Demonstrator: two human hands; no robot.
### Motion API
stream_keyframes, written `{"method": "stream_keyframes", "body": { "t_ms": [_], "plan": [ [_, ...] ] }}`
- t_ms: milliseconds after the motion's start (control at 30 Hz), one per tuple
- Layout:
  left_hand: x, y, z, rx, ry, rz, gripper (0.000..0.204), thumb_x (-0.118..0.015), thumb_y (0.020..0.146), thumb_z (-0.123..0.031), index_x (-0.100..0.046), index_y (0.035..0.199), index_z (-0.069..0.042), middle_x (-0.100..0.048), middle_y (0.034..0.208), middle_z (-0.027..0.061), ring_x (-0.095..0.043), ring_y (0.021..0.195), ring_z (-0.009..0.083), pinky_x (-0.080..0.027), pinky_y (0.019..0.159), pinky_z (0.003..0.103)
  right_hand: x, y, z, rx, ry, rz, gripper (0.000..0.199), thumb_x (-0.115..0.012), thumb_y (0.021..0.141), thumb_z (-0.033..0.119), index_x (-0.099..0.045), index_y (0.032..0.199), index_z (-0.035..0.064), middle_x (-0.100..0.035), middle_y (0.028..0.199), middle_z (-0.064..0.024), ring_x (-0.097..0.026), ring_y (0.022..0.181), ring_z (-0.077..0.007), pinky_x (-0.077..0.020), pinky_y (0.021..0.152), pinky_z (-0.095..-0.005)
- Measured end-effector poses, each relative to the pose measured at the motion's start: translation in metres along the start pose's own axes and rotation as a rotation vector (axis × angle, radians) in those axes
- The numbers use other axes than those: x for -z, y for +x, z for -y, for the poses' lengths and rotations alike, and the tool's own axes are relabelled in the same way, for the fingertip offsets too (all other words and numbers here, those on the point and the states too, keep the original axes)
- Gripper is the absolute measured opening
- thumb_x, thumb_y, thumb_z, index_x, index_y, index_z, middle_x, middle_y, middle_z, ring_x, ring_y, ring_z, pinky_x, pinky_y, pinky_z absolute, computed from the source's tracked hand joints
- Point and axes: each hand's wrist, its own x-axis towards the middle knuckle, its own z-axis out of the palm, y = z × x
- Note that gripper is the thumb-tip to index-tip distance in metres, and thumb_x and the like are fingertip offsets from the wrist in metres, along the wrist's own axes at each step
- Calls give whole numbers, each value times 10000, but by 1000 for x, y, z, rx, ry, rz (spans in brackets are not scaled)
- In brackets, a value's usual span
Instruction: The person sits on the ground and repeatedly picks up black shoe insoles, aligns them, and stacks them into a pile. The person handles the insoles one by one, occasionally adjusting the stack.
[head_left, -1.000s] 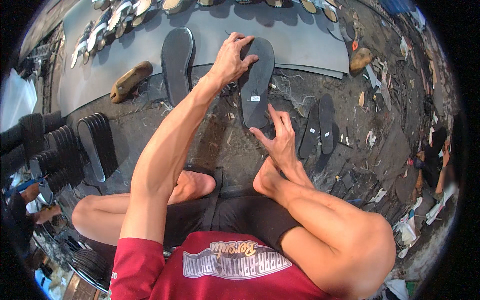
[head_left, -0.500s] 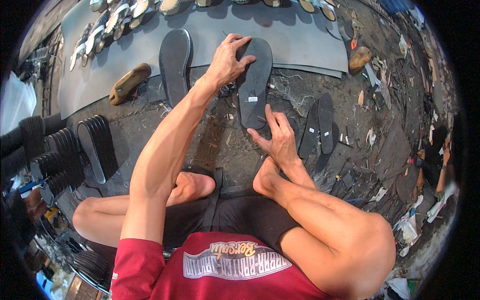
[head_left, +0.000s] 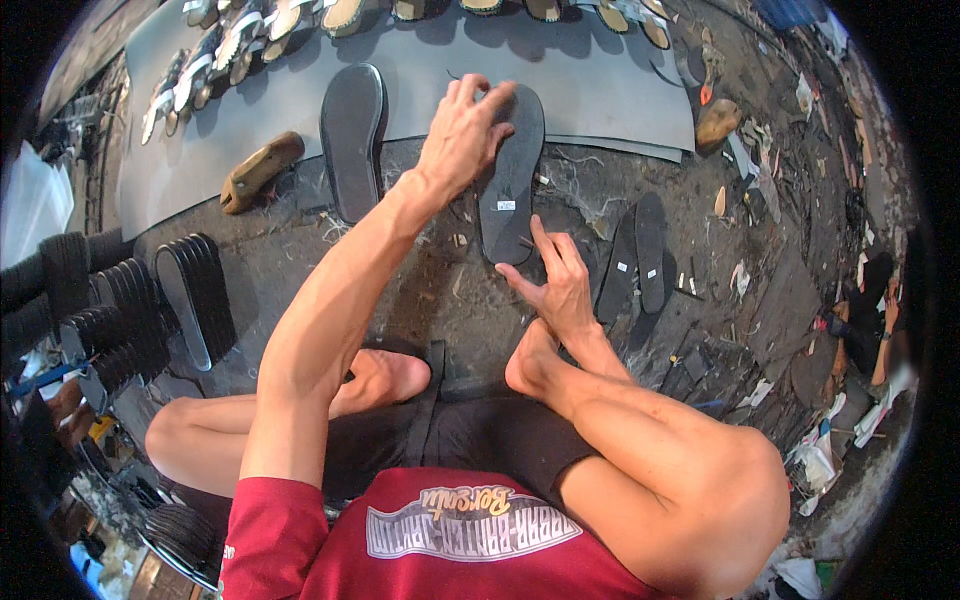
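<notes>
A dark grey shoe sole [head_left: 508, 170] with a small white label near its heel lies flat on the ground in front of me. My left hand [head_left: 465, 135] reaches over its toe end, fingers spread along the left edge. At the heel, my right hand [head_left: 560, 280] has thumb and index finger on the rim, the other fingers curled. A small dark bit shows by that index finger, too small to name. To the left lies a matching sole [head_left: 352, 145] with a raised dark rim. Two narrower black insoles [head_left: 650, 255] with white labels are right of my right hand.
Grey sheets [head_left: 600, 90] lie beyond the soles, with rows of sandals [head_left: 343, 18] along the far side. Wooden shoe lasts [head_left: 262, 172] sit left and right. Stacked black soles [head_left: 195, 300] stand at left. Scraps [head_left: 740, 275] litter the right. My bare feet [head_left: 395, 375] are close by.
My left hand has lifted its fingers slightly and shifted at the toe end, with the fingertips blurred. My right hand keeps its place at the heel.
</notes>
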Motion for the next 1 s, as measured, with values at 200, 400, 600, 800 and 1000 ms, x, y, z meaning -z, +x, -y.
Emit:
{"method": "stream_keyframes", "body": {
  "t_ms": [200,400,600,800,1000],
  "plan": [
    [15,-16,-36,-69,98,407,698,-817,845,-84,-593,1498,21,-581,1444,275,-577,1339,469,-480,1198,540,6,1,3,-92,75,10,772,-931,907,364,-647,1523,-5,-670,1044,-168,-711,921,-329,-614,834,-444],
    [14,-35,-68,-32,408,526,838,-809,851,-100,-480,1587,133,-374,1699,416,-430,1572,514,-361,1328,544,46,47,-55,-338,462,31,366,-629,1147,333,-777,1241,12,-679,927,-75,-629,843,-170,-521,773,-336],
    [-21,-22,-128,104,642,642,537,-673,958,-193,-711,1347,175,-475,1589,442,-495,1457,575,-418,1238,603,85,185,-85,-163,552,85,485,-491,1213,413,-785,1148,33,-752,990,-23,-632,890,-104,-493,863,-289],
    [-55,-33,-142,229,812,660,616,-654,1032,-301,-657,1506,93,-448,1655,445,-396,1556,649,-300,1311,697,41,224,-13,-35,504,740,399,-556,1181,330,-792,1117,14,-795,1008,-84,-752,1007,-196,-569,957,-363],
    [-40,-29,-131,210,533,693,478,-727,979,-256,-791,1348,41,-659,1485,337,-572,1439,524,-450,1203,566,28,226,-3,357,177,641,363,-574,1151,336,-792,1066,59,-765,921,-114,-692,988,-319,-557,957,-456]
  ]
}}
